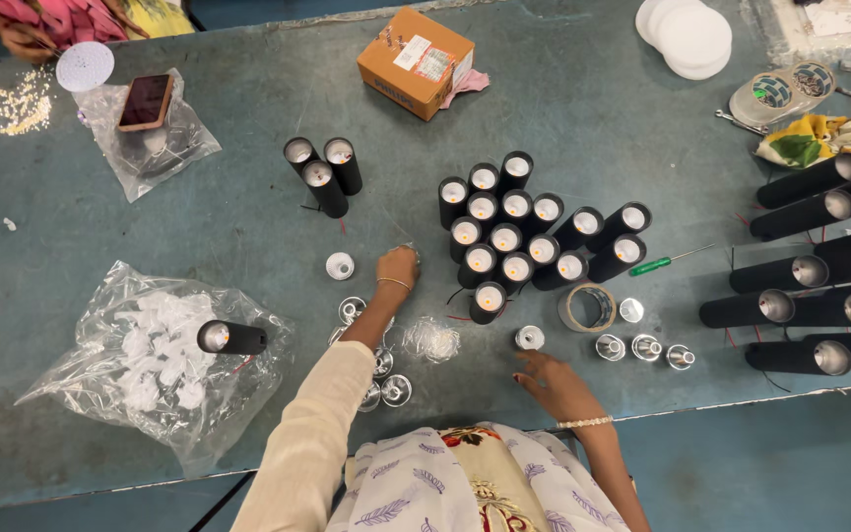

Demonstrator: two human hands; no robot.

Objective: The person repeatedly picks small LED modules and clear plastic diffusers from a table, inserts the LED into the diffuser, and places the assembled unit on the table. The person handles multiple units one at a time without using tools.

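With a cluster of black tubes (524, 232) standing fitted and loose silver fittings (642, 347) left, our left hand (398, 266) closes on something unclear while our open right hand (554, 379) rests on the surface (199, 256).

A crumpled clear plastic wrapper (431, 339) lies on the table between the two hands. Small silver metal cups (352, 310) sit clustered by the left arm. One white-topped round cap (529, 338) stands upright just above the right hand.
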